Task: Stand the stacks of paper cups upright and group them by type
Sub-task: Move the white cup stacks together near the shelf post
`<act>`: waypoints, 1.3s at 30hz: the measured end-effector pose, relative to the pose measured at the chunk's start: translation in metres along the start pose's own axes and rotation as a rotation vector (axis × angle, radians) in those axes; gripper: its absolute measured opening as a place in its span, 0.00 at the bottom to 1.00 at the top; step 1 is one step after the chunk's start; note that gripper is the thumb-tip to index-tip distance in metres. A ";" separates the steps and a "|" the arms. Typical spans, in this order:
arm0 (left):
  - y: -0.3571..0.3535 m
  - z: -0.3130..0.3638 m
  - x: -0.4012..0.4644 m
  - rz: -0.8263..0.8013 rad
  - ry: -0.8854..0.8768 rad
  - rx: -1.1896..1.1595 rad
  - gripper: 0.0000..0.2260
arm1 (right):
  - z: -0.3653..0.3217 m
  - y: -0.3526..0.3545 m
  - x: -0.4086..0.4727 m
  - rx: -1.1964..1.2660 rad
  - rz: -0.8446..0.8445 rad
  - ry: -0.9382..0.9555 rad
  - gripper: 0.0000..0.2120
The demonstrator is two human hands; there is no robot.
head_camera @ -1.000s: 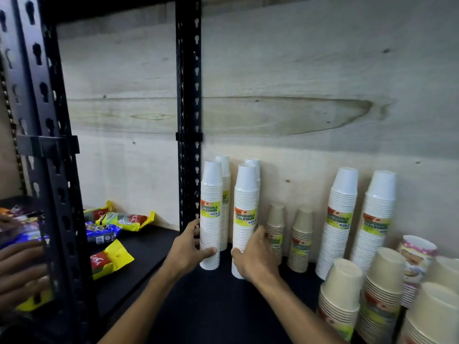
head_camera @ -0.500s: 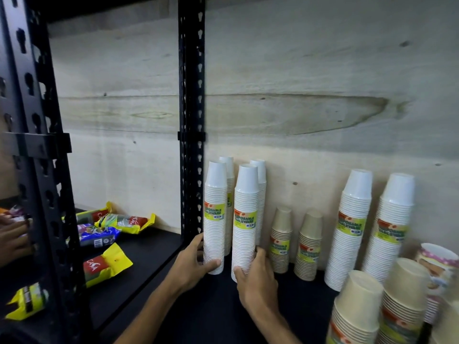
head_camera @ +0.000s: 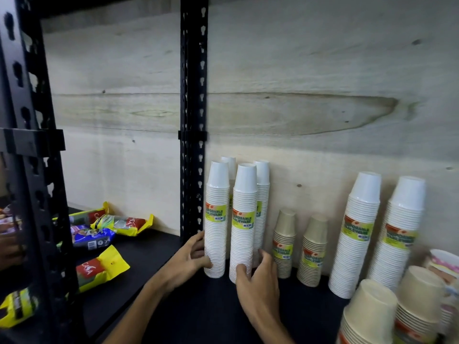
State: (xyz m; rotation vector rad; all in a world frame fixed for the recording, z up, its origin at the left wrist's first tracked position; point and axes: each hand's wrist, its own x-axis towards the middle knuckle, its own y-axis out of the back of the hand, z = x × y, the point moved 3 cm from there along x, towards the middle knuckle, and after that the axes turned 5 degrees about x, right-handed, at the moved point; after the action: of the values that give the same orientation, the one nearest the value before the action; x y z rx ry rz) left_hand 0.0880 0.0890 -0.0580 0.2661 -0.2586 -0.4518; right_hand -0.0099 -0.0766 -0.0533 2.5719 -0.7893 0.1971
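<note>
Several tall narrow white cup stacks stand upright together on the black shelf [head_camera: 213, 309] by the post. My left hand [head_camera: 188, 259] grips the base of the front left stack [head_camera: 216, 219]. My right hand [head_camera: 258, 276] grips the base of the front right stack [head_camera: 244, 219]. Two more white stacks [head_camera: 262, 194] stand behind them against the wall. Two short brown cup stacks [head_camera: 284, 242] stand to the right. Further right, two wider white stacks [head_camera: 357, 234] lean on the wall. Large beige cup stacks [head_camera: 372, 314] fill the bottom right corner.
A black slotted upright post [head_camera: 193, 120] stands just left of the white stacks. Yellow and blue snack packets [head_camera: 99, 266] lie on the neighbouring shelf to the left. A printed cup stack [head_camera: 444, 264] sits at the far right edge. The plywood wall [head_camera: 298, 70] backs the shelf.
The view has shifted right and closer. Both front white stacks have been drawn together and stand straighter, with my hands staying at their bases.
</note>
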 end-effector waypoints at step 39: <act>-0.013 0.003 0.018 0.007 -0.053 0.049 0.36 | 0.021 -0.034 0.026 0.231 -0.201 -0.024 0.40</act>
State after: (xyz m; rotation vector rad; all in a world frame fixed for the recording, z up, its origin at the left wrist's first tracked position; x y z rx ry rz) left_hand 0.0982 0.0691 -0.0560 0.3011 -0.3223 -0.4466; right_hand 0.0312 -0.0738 -0.0775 2.8550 -0.5379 0.2063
